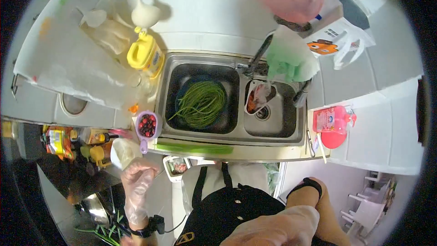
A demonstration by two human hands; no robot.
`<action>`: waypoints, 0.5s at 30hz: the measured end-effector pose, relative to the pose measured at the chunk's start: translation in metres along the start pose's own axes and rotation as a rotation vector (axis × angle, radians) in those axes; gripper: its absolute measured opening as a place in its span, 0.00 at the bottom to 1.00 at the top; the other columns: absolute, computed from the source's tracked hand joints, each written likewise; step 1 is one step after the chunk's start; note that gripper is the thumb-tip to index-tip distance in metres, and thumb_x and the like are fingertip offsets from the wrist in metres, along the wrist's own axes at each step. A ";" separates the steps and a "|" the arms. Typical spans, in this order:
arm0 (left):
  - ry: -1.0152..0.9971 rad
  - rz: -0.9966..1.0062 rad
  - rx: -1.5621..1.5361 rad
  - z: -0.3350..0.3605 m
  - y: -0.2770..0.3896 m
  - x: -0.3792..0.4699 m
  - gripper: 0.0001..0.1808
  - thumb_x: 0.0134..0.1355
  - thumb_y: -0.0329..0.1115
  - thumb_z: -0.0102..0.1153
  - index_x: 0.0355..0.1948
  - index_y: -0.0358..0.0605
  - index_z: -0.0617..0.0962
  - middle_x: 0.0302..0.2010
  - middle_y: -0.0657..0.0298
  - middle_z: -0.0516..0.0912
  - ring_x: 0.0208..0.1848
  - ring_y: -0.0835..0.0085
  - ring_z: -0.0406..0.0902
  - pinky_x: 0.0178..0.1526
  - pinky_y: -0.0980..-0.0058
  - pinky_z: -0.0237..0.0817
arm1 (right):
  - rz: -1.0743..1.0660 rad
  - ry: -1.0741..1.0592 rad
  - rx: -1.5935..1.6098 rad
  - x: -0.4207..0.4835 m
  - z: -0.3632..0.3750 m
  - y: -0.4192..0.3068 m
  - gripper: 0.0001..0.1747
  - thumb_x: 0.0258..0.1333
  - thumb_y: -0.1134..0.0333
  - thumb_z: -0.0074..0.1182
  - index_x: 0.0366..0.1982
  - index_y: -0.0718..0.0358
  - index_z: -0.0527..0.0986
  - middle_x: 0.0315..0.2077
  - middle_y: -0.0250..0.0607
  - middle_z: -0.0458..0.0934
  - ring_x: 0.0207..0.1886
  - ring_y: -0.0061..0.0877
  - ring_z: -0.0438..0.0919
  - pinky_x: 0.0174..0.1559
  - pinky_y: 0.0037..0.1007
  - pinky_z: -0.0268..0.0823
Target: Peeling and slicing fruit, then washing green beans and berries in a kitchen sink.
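Observation:
My left hand (138, 181), in a clear plastic glove, is raised left of my body with its fingers curled; whether something is within them is unclear. It is nearest a white bowl-like thing (119, 150) and a purple handled strainer (139, 124) of red and dark berries. My right hand (280, 223), under blurred translucent plastic, is low before my dark clothing; its fingers are hidden. Long green beans (203, 104) lie coiled in a dark round container in the left basin. A white tray (252, 109) with reddish food and a plastic bag sits in the right basin.
A faucet (254, 59) rises behind the double sink (241, 136). A yellow jug (146, 54) stands at its left, a pink soap bottle (331, 119) at its right. Green strips (194, 148) lie along the front edge. Below is a white bin (174, 177). Bottles crowd the left.

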State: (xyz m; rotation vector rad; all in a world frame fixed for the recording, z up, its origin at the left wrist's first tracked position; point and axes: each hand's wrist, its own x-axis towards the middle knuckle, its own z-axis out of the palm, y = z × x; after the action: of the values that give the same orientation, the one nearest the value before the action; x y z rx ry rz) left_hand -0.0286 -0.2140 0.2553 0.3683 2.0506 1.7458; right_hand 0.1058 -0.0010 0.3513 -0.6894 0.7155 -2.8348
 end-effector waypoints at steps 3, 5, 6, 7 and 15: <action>0.006 0.009 0.039 0.007 0.003 0.000 0.04 0.54 0.28 0.60 0.29 0.38 0.80 0.31 0.65 0.78 0.33 0.80 0.72 0.37 0.82 0.62 | -0.065 0.001 -0.009 0.002 0.001 0.006 0.12 0.58 0.63 0.53 0.30 0.66 0.74 0.27 0.40 0.75 0.28 0.31 0.76 0.28 0.29 0.66; 0.046 0.006 -0.018 0.007 0.001 -0.004 0.03 0.55 0.27 0.59 0.30 0.38 0.80 0.32 0.65 0.79 0.35 0.79 0.72 0.39 0.80 0.62 | -0.073 0.137 -0.244 0.004 0.007 0.002 0.11 0.60 0.64 0.50 0.29 0.66 0.74 0.25 0.39 0.76 0.23 0.32 0.76 0.22 0.29 0.65; 0.051 0.025 -0.045 0.006 -0.003 -0.003 0.03 0.56 0.27 0.58 0.31 0.39 0.80 0.33 0.65 0.79 0.36 0.79 0.73 0.40 0.79 0.62 | -0.061 0.132 -0.238 0.007 0.004 0.003 0.11 0.60 0.64 0.50 0.29 0.66 0.74 0.25 0.39 0.76 0.23 0.32 0.76 0.22 0.29 0.65; 0.064 0.022 -0.049 0.005 -0.006 -0.003 0.03 0.56 0.27 0.58 0.31 0.39 0.80 0.33 0.65 0.79 0.36 0.79 0.73 0.40 0.79 0.62 | -0.038 -0.004 -0.214 0.012 -0.001 0.003 0.11 0.61 0.64 0.48 0.30 0.65 0.74 0.25 0.38 0.76 0.21 0.31 0.76 0.20 0.28 0.65; 0.341 0.099 0.020 -0.004 -0.029 -0.006 0.06 0.57 0.32 0.58 0.30 0.39 0.79 0.29 0.67 0.78 0.29 0.83 0.70 0.35 0.83 0.61 | -0.185 -0.261 -0.426 0.011 -0.019 0.016 0.13 0.64 0.63 0.42 0.32 0.62 0.75 0.25 0.39 0.77 0.20 0.29 0.76 0.18 0.27 0.63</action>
State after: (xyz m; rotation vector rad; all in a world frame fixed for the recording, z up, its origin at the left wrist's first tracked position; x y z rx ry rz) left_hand -0.0229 -0.2253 0.2282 0.1902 2.3189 1.9606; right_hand 0.0874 -0.0102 0.3335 -1.2178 1.2801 -2.6871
